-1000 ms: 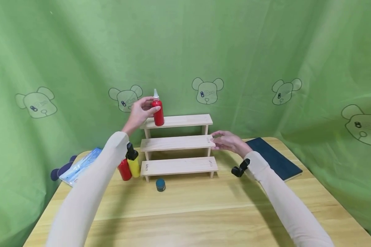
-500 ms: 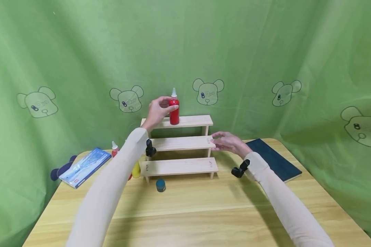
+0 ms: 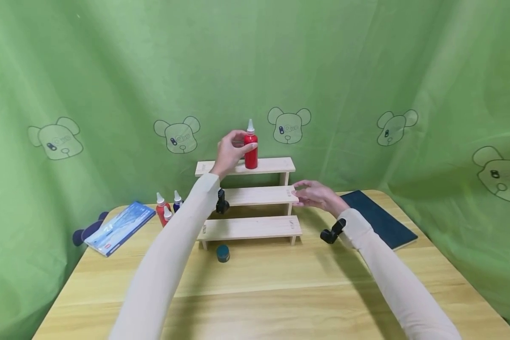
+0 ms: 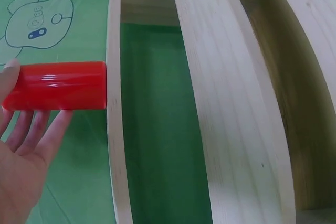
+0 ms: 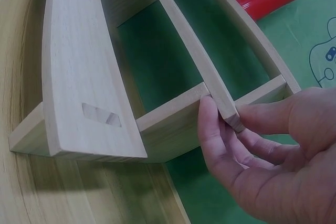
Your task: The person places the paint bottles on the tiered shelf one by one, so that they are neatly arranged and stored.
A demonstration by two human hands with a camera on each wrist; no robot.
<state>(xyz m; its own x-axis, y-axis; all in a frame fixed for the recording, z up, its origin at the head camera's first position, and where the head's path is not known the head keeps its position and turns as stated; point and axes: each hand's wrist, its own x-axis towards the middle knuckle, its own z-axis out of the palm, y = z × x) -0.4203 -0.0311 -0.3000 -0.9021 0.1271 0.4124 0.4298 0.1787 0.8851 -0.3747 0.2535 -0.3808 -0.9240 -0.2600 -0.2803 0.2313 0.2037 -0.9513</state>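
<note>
My left hand (image 3: 230, 152) holds a red squeeze bottle (image 3: 251, 155) with a white pointed nozzle, thumb on the near side and fingers behind. The bottle stands upright at the top board of a three-step wooden display rack (image 3: 255, 228). In the left wrist view, the bottom of the red bottle (image 4: 63, 85) meets the edge of the top board (image 4: 114, 129). My right hand (image 3: 318, 195) grips the right end of the middle board. The right wrist view has the thumb and fingers of this hand (image 5: 273, 156) pinching that board's corner from both sides.
A dark teal jar (image 3: 223, 253) stands before the rack. Red bottles (image 3: 161, 208) and a dark blue bottle (image 3: 177, 202) are partly behind the left sleeve. A blue-white flat pack (image 3: 121, 228) and purple object (image 3: 88, 231) lie left, a dark notebook (image 3: 378, 219) right.
My left hand has carried the red bottle rightward along the top board, from its left part to about the middle. The left forearm now covers the yellow bottle. My right hand has kept its place.
</note>
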